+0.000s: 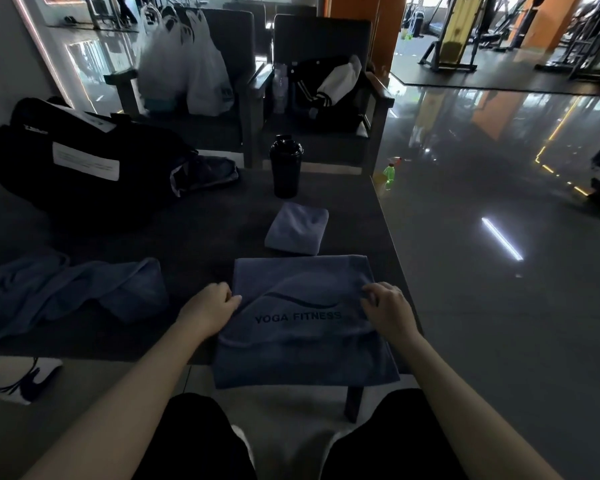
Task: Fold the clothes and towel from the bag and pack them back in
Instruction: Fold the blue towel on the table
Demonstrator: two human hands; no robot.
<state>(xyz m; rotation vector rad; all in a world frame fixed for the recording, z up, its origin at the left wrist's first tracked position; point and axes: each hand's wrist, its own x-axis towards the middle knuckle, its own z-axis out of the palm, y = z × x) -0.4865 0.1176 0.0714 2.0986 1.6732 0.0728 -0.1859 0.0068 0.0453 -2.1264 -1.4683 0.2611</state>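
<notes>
The towel (pixel 302 355) and the small folded cloth (pixel 297 230) are seen as soft, matt fabric. The table top (pixel 222 216) is finished dark and matt, the floor (pixel 465 306) glossy and mirror-smooth; the shaker bottle (pixel 285 166) is moulded in smooth black plastic.

Label (pixel 85 165) on bag (pixel 49 143): print too small to read. Bag mouth dark, contents not discernible. Cloth (pixel 66 289) cut off by left frame edge. Left hand (pixel 210 308) and right hand (pixel 388 308): fingertips curl round towel (pixel 302 348) edges, tips out of sight. Worktop (pixel 205 216) near edge hidden under towel. White item (pixel 14 379) lower left cropped, unidentified
</notes>
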